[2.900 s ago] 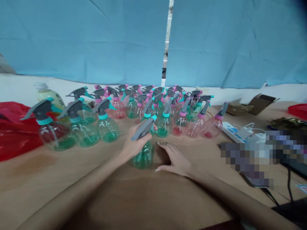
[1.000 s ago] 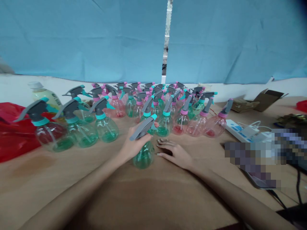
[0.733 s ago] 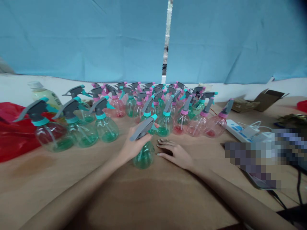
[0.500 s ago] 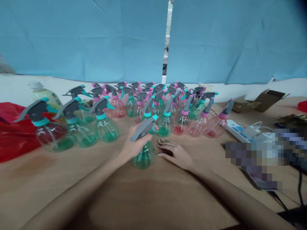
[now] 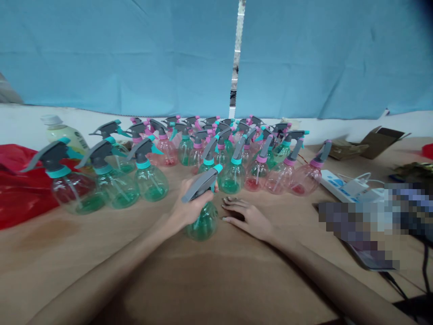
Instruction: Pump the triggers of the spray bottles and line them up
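My left hand (image 5: 191, 205) is wrapped round the neck of a green spray bottle (image 5: 203, 225) that stands upright on the table in front of me. Its grey trigger head, tipped in turquoise, shows above my fingers, with the nozzle pointing away to the right. Just right of that bottle, my right hand (image 5: 248, 217) rests on the tabletop (image 5: 216, 280), fingers spread and holding nothing. Directly behind the hands stands another green spray bottle (image 5: 232, 178), and to its right a pink spray bottle (image 5: 256, 176).
Several more green and pink spray bottles crowd the back. Three green ones, including a nearer bottle (image 5: 151, 183), stand at left beside a red plastic bag (image 5: 23, 189). At right lie a white power strip (image 5: 338, 187), a phone (image 5: 358, 239) with a cable, and an open cardboard box (image 5: 382, 141).
The fingers of my left hand have shifted slightly at the trigger of the spray bottle. My right hand stays in the same place.
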Demonstrator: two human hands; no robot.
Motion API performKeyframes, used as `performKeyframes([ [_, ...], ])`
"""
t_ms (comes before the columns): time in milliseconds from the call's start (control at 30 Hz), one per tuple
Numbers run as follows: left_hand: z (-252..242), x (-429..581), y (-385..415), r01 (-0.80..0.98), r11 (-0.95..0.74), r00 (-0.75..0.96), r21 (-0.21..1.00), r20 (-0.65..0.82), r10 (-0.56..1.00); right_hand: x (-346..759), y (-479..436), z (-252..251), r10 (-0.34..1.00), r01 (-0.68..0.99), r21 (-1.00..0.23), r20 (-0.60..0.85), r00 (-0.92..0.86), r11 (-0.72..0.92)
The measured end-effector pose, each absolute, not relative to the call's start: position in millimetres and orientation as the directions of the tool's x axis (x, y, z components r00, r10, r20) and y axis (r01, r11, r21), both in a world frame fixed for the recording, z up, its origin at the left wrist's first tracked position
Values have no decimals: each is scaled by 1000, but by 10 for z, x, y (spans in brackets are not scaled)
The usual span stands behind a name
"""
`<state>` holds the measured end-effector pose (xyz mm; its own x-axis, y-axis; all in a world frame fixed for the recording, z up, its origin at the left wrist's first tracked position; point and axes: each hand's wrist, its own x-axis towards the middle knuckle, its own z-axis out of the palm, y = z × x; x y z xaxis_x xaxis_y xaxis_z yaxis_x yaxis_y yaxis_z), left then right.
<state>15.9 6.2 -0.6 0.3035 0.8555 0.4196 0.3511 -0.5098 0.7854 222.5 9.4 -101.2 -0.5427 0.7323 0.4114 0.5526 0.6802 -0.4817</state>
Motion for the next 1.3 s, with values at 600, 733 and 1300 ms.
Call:
performKeyframes([
  [600, 8, 237, -4, 439, -488, 243, 754, 424, 873, 2223, 89, -1007, 729, 549, -481, 422, -538, 683],
  [733, 16, 245, -6, 433, -478, 230, 764, 420, 878, 2222, 85, -995, 729, 546, -484, 422, -540, 684],
  [1300, 5, 213, 35, 447, -517, 284, 730, 432, 856, 2221, 86, -1005, 725, 544, -481, 427, -540, 688],
])
